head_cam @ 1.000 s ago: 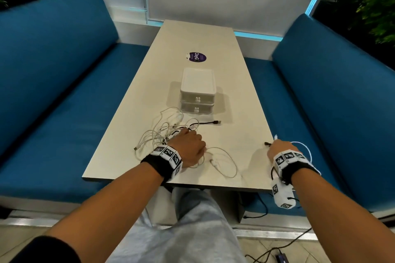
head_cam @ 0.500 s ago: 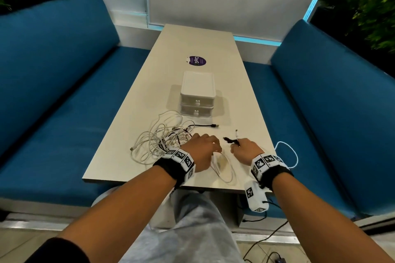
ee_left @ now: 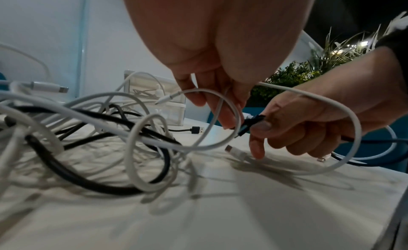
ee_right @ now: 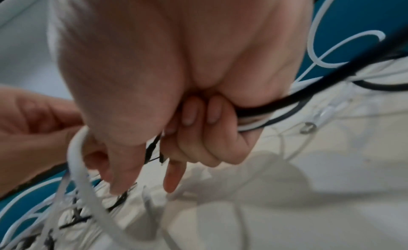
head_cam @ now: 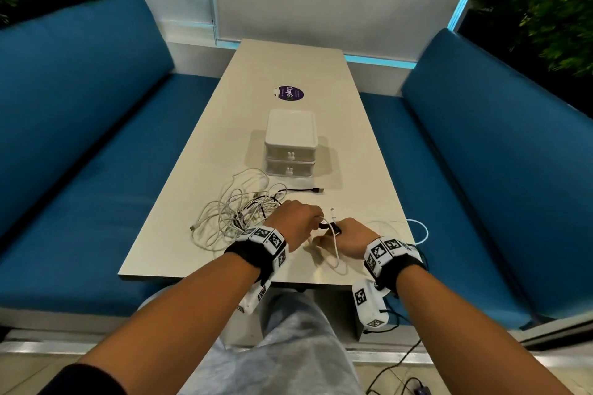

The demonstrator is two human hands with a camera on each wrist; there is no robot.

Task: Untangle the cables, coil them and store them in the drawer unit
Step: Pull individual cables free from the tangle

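Observation:
A tangle of white and black cables (head_cam: pixel 236 213) lies on the table (head_cam: pixel 288 67), just in front of the white two-drawer unit (head_cam: pixel 290 144), whose drawers are closed. My left hand (head_cam: pixel 298 223) is at the tangle's right side and pinches a thin white cable (ee_left: pixel 219 103). My right hand (head_cam: pixel 348 236) meets it. Its thumb and forefinger pinch a black plug (ee_left: pixel 250 124), and its other fingers curl round the black cable (ee_right: pixel 264 107). A thick white cable (ee_left: pixel 320 103) arches over the right hand. One black USB plug (head_cam: pixel 317 190) lies free near the drawers.
A white cable loop (head_cam: pixel 418 231) hangs over the table's right edge above the blue bench (head_cam: pixel 481 202). Another blue bench (head_cam: pixel 80 154) runs along the left. A purple round sticker (head_cam: pixel 290 93) lies behind the drawer unit. Dark cords trail on the floor (head_cam: pixel 398 375).
My right hand has come from the table's right edge leftward to meet the left hand, bringing the black plug. The left hand shifted slightly right and lifted a white cable.

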